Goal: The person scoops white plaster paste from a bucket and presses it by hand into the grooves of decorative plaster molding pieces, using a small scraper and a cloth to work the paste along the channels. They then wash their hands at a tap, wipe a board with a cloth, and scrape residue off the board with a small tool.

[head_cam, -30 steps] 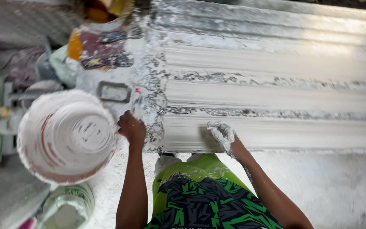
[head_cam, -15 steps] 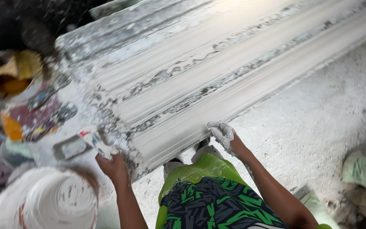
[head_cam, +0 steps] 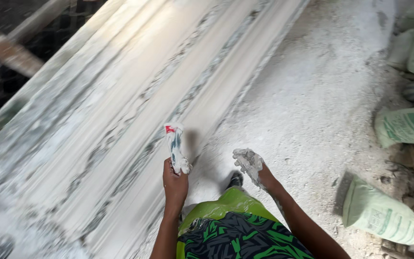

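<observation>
- Gripping a flat, plaster-smeared scraper blade with a red patch near its top, our left hand is holding it upright, fingers wrapped shut around its lower end.
- We are holding that blade just over the near edge of the long white ribbed plaster moulding, which is running diagonally from the lower left to the upper right of the view; whether the blade is touching the moulding we cannot tell.
- We are keeping our right hand out to the side, well clear of the blade and over the white dusty floor; it is coated in wet grey-white plaster, and its fingers are curling loosely inward with nothing visible in them.
- We are wearing a bright green apron over a black and green patterned garment, showing at the bottom of the view between our two forearms.
- A dark shoe tip is showing on the floor just above the apron.
- Pale green woven sacks are lying along the right side: one tilted sack near our right arm and another sack farther up.
- A brown wooden beam is crossing the dark upper-left corner, blurred.
</observation>
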